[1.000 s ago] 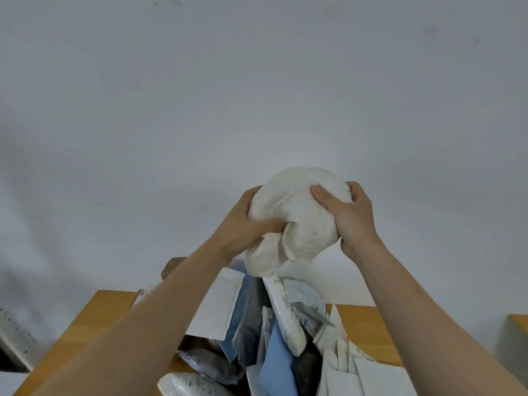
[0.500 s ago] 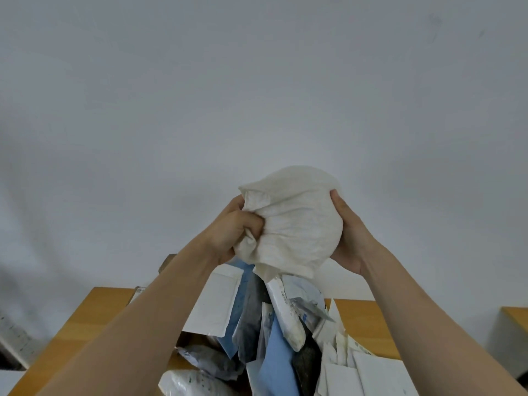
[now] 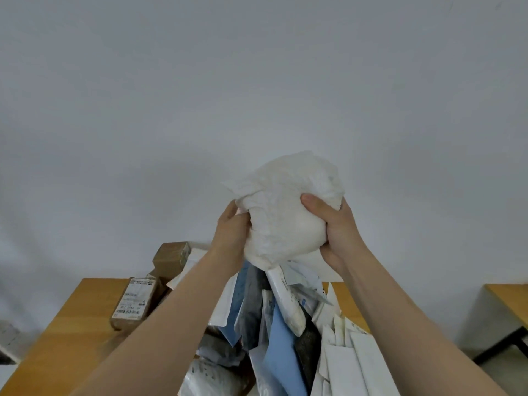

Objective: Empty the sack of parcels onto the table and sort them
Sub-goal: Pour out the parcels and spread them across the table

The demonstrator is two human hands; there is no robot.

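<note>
Two hands held the sack (image 3: 285, 212) bunched into a ball, raised above the table (image 3: 71, 338) and just over the heap of parcels (image 3: 281, 324); the left hand (image 3: 233, 235) gripped its left side, fingers buried in the cloth; the right hand (image 3: 338, 232) clasped its right side, thumb pressed into the front. The sack looked like thin, crumpled white fabric, soft and light, probably emptied or nearly so; it should squash and fold without resistance, and any handful of the bunch would serve as a hold, though loose corners might trail. The parcels were mostly flat mailers, white, blue and grey, leaning on one another in a steep heap; they looked light, slick and apt to slide, best taken by an edge one at a time. Left of the heap lay a box (image 3: 134, 301) in brown tape, stiffer and likely heavier; its white label bore a barcode and lines of print too small to read; a second box (image 3: 171, 255) stood behind it; print along one white mailer's edge was likewise illegible; a second table (image 3: 508, 298) stood well apart at the right.
</note>
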